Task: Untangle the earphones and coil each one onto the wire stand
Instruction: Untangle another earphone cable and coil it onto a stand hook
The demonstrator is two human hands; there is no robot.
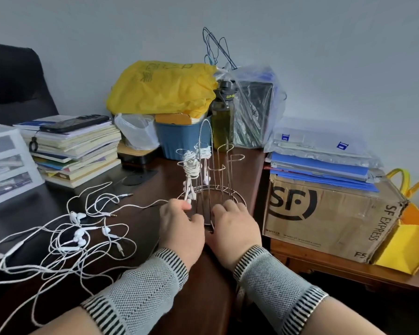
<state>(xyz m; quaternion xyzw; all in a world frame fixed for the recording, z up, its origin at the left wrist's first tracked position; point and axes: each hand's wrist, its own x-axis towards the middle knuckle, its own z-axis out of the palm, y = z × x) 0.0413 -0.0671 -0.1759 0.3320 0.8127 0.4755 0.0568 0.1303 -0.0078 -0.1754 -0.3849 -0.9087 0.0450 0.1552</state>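
The wire stand (224, 151) rises from a round base on the dark desk, straight ahead of me. Two white coiled earphones (191, 165) hang on its left prongs, their buds dangling down to the base; the right prongs are bare. My left hand (182, 226) grips the left side of the base ring, fingers beside the dangling buds. My right hand (236, 226) grips the right side of the ring, fingers curled over it. A tangle of several white earphones (78, 238) lies on the desk to the left, and one thin cable runs from it toward my left hand.
A stack of books with a phone on top (75, 146) stands at the left. Behind the stand are a blue bin (179, 139), a yellow bag (162, 88) and a green bottle (223, 112). A cardboard box (329, 216) sits on a low table to the right.
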